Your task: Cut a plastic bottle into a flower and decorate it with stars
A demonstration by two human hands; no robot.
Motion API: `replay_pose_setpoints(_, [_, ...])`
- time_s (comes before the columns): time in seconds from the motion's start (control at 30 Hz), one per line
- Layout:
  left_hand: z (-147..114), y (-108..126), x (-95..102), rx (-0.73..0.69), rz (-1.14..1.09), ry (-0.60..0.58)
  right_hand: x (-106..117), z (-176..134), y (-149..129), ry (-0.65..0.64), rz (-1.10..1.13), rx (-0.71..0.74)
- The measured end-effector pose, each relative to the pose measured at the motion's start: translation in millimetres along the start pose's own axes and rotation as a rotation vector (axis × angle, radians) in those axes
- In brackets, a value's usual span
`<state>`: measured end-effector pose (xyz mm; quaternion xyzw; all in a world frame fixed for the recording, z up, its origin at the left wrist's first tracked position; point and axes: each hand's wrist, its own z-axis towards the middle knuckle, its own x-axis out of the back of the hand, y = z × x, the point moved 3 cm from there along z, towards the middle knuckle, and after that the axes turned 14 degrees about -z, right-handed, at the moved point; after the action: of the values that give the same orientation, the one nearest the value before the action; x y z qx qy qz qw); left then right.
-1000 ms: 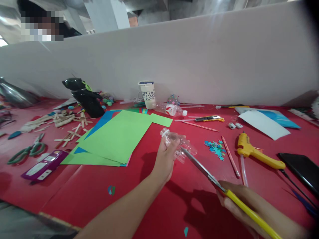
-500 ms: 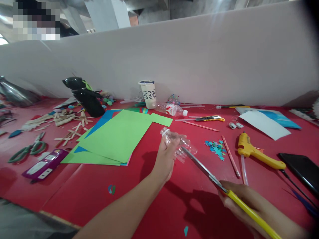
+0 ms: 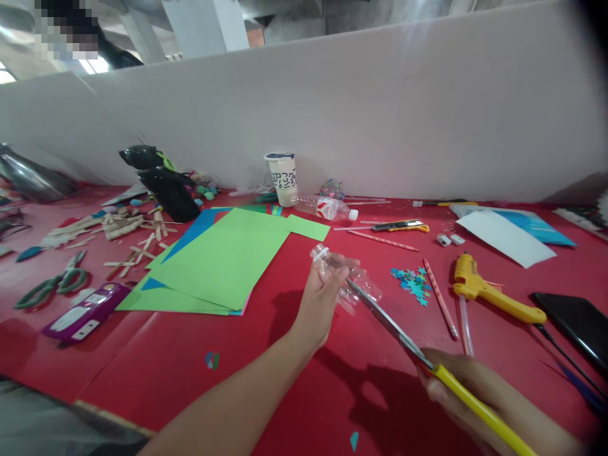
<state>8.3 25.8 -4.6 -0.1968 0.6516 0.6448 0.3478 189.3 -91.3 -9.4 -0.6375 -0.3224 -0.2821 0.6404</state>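
Note:
A clear plastic bottle piece (image 3: 363, 286), with its threaded neck pointing up and left, is gripped in my left hand (image 3: 319, 304) above the red table. Fingers wrap behind it and the thumb presses on its near side. My right hand (image 3: 456, 380) is closed around a pair of yellow-handled scissors (image 3: 387, 322). Their metal blades point up and left, and the tips meet the bottle piece beside my left thumb. Whether the blades pass through the plastic, I cannot tell. Blue star sequins (image 3: 413, 285) lie to the right of the bottle piece.
Green paper sheets (image 3: 223, 259) lie left of centre. Behind are a patterned cup (image 3: 282, 180), a lying bottle (image 3: 327, 208) and a box cutter (image 3: 401, 226). A yellow glue gun (image 3: 494, 297) and black phone (image 3: 574, 326) lie right; green-handled scissors (image 3: 54, 285) lie left.
My left hand and the bottle piece have shifted slightly to the right. The scissors and right hand have barely moved.

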Motion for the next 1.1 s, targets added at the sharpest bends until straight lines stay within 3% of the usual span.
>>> replay_pose_setpoints(0.33, [-3,-2,-1.3,0.002,0.068,-0.029,1,1,-9,-0.067,0.081,0.006])
replay_pose_setpoints(0.63, [-2,-2,0.6,-0.010,0.088,-0.035,1,-1,-8,-0.012,0.073,0.004])
replay_pose_setpoints(0.9, [-4,-1,-8.0,-0.023,0.131,-0.088,-2,-1,-12,-0.083,0.166,-0.045])
replay_pose_setpoints(1.1, [-5,0,-9.8,-0.021,0.150,-0.070,2,0,-11,-0.028,0.132,-0.038])
